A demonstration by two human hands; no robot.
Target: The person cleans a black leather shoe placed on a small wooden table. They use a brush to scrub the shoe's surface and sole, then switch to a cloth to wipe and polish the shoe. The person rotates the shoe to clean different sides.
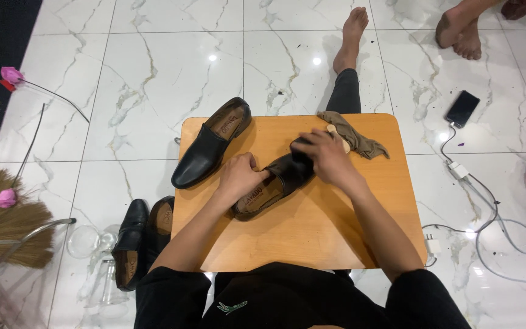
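A black leather shoe [282,178] lies on a small wooden table [312,225] in front of me. My left hand [238,176] grips the shoe at its opening, fingers tucked inside. My right hand [327,152] presses down on the shoe's toe end, holding what looks like a brush with a light wooden handle [338,135], mostly hidden under the fingers. A second black shoe [211,143] lies at the table's far left corner. A brown cloth [354,137] is crumpled just beyond my right hand.
Another pair of black shoes [141,240] sits on the marble floor left of the table, next to clear glassware [95,256]. A straw broom [1,213] and pink flowers [11,75] lie left. A phone [462,108] with white cables [494,225] lies right. Another person's bare feet [461,30] are at the top right.
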